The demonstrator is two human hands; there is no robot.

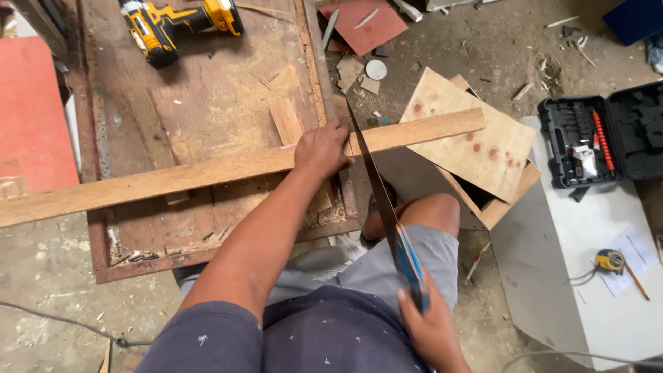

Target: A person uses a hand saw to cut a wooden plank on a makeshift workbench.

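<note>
Plank: a long wooden plank [207,173] runs across the middle of the frame from the left edge up to the right, lying on my workbench [207,97] with its right end sticking out past the bench edge.
Left hand: my left hand [322,148] presses down on the plank at centre frame, fingers curled over its far edge, clenched on the wood.
Saw: the handsaw [378,200] has its blade resting on the plank just right of my left hand, slanting down toward the lower right of the frame.
Right hand: my right hand [429,330], lower right of centre, is closed tight around the saw's blue handle.
Knee: my bare knee [431,213] sits under the blade, right of the bench.
Plywood box: a box with a plywood sheet [476,138] on it lies under the plank's free end, right of centre.
Drill: a yellow cordless drill [176,24] lies on the bench at upper left.
Tool case: an open black case [597,141] rests at the right edge on a white board [552,262].
Tape measure: a yellow tape measure [610,260] lies on the white board, lower right, a pencil [637,280] just beside it.
</note>
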